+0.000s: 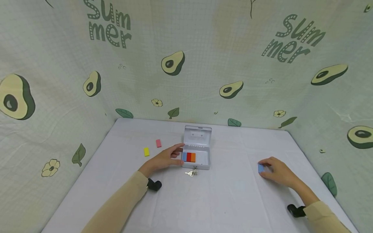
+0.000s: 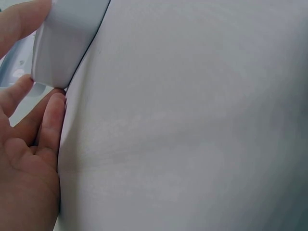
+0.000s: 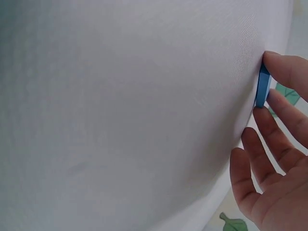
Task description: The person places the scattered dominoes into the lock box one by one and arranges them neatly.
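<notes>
A small pale metal cash box [image 1: 205,158] stands on the table with its lid [image 1: 198,136] raised. Side by side in its left part lie a blue block [image 1: 185,157], a red block [image 1: 189,157] and an orange block [image 1: 193,157]. My left hand [image 1: 164,158] holds the box's left side, thumb near the front corner, index finger near the back one. Far to the right, my right hand [image 1: 276,171] pinches another blue block [image 3: 263,86] between thumb and fingers, at the tabletop. Two keys [image 1: 190,173] hang at the box's front lock.
Left of the box lie a yellow block [image 1: 146,151] and a pink block [image 1: 158,143]. A white cloth [image 1: 233,194] covers the table. Patterned cloth walls [image 1: 198,71] rise at the back and both sides. A black strap piece [image 1: 154,185] sits at the left wrist.
</notes>
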`<state>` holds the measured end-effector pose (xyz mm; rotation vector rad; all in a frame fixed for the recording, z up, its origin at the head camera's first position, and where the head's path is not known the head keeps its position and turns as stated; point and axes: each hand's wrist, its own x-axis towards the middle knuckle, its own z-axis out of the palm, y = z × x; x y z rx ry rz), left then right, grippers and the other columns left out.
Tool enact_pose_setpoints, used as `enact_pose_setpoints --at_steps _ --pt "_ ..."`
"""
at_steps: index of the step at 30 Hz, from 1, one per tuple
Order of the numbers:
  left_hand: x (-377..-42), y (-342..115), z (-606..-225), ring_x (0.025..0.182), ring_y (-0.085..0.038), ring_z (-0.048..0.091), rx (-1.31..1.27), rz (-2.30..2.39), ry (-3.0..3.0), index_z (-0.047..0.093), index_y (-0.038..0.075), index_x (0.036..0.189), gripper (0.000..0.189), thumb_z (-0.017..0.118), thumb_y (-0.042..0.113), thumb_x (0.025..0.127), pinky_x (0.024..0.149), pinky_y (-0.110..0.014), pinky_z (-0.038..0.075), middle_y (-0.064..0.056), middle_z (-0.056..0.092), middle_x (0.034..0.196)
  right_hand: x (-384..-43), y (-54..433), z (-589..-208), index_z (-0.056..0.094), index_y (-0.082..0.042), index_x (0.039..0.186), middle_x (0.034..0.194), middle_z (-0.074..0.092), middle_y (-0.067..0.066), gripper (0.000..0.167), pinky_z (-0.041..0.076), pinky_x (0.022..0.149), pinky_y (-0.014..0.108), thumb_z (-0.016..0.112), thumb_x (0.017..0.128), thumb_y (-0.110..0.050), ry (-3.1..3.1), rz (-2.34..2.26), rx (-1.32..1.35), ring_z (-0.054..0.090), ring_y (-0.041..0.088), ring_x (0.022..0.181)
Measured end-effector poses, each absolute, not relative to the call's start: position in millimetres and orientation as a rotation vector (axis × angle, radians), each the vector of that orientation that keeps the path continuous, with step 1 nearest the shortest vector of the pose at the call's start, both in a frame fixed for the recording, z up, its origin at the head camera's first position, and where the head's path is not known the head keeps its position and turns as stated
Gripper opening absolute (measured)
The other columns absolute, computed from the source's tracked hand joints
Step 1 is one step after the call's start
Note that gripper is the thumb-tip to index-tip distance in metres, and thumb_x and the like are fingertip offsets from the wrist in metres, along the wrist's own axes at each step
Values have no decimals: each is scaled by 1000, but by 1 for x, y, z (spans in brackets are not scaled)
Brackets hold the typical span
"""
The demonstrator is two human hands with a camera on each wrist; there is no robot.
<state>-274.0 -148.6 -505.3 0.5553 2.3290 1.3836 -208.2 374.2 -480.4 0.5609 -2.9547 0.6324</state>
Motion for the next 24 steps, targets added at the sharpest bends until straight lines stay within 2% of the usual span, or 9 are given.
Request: enact_pose_setpoints --at_steps 9,24 --pt "-274 -148 -505 139 -23 52 538 1372 2339 38 35 164 87 85 42 91 120 -43 45 0 50 161 -206 368 -476 73 -2 122 110 69 7 45 58 84 39 91 84 -16 -2924 659 579 64 27 99" --pt "-274 -148 -506 140 -24 52 535 1374 2342 38 34 165 87 84 42 92 120 -44 46 -1 50 161 -208 346 -463 73 -5 123 113 69 6 45 58 88 50 91 84 -14 -2926 676 587 63 27 103"
